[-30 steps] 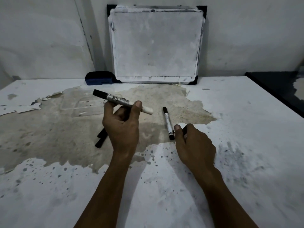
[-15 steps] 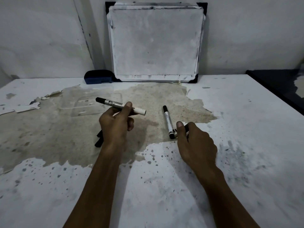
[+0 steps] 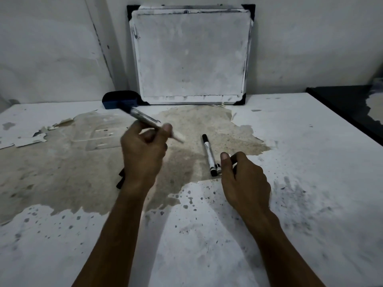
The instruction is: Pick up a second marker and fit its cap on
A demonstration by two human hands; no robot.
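Marker (image 3: pixel 145 120) pinched in left hand (image 3: pixel 143 154), ends jutting both sides.

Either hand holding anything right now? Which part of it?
Left hand grips a marker around mid-barrel, both ends sticking out. Right hand is curled round a second marker lying on the table; exact hold is hidden.

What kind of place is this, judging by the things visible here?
Probably a plain workroom or study corner: a worn whiteboard leans on the wall, a blue eraser lies beside it, and markers lie on a peeling white table.
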